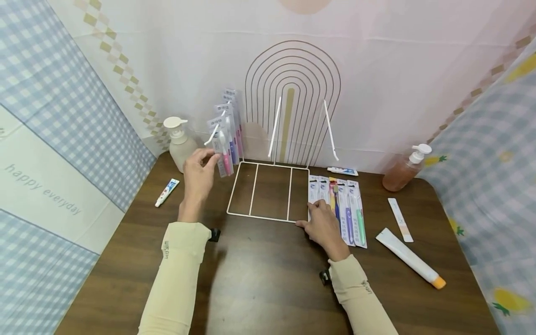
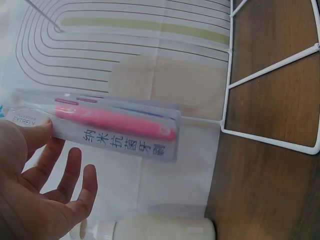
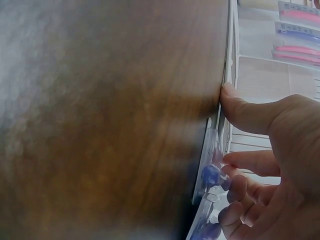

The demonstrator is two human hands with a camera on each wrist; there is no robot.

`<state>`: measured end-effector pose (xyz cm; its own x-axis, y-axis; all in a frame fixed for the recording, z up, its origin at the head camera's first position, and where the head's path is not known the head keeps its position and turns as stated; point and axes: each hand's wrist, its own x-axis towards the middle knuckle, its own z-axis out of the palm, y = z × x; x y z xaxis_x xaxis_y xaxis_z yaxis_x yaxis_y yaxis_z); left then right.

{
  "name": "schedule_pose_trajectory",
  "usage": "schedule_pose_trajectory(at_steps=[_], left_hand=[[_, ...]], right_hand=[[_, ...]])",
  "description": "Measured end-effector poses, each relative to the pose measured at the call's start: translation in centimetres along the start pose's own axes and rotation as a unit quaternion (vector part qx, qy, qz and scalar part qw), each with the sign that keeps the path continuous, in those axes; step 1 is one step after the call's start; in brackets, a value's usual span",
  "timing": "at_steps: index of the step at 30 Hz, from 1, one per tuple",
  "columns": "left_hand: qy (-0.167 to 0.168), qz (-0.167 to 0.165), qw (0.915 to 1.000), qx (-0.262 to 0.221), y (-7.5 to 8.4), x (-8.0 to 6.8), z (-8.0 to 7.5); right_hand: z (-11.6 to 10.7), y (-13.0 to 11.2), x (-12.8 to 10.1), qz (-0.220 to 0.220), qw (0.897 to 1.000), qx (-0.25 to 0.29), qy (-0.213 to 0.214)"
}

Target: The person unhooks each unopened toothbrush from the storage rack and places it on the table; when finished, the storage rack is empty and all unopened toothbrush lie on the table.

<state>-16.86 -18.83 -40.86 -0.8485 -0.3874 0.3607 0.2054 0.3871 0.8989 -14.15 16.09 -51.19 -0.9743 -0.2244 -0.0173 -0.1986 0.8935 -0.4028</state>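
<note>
The left hand (image 1: 198, 170) pinched, between thumb and index finger, a pink toothbrush in a clear plastic package (image 1: 226, 163). This package was at the left white metal prong (image 1: 211, 136) of the white wire rack (image 1: 272, 218), nearer than the other hanging packages (image 1: 236, 116). The right hand (image 1: 322, 225) grasped nothing: its thumb and fingers were apart, at the rack's near right corner, and touched the left end of a row of 5 packaged toothbrushes (image 1: 353, 214).
</note>
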Motion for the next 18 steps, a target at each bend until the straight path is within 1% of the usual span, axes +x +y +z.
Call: schedule_pose_trajectory(at_steps=[3,5,9,11,14,18], left_hand=[[0.001,-0.008,0.9999,0.007,0.3,-0.1,0.0],[-0.002,-0.014,0.9999,0.003,0.5,-0.1,0.2],[-0.02,-0.025,0.9994,-0.011,1.0,-0.3,0.6],[-0.034,-0.028,0.999,-0.007,1.0,-0.5,0.8],[-0.056,-0.032,0.9979,-0.003,0.7,-0.9,1.1],[-0.087,-0.028,0.9956,0.015,-0.4,-1.8,1.3]], right_hand=[[-0.1,0.0,-0.1,0.001,1.0,-0.001,-0.007],[-0.3,0.0,0.0,0.003,1.0,-0.005,-0.009],[-0.3,0.1,0.0,0.003,1.0,-0.007,-0.01],[-0.3,0.1,0.0,0.003,1.0,-0.006,-0.009],[-0.3,0.1,0.0,0.0,1.0,-0.004,-0.006],[-0.1,0.1,-0.2,-0.004,1.0,-0.003,0.001]])
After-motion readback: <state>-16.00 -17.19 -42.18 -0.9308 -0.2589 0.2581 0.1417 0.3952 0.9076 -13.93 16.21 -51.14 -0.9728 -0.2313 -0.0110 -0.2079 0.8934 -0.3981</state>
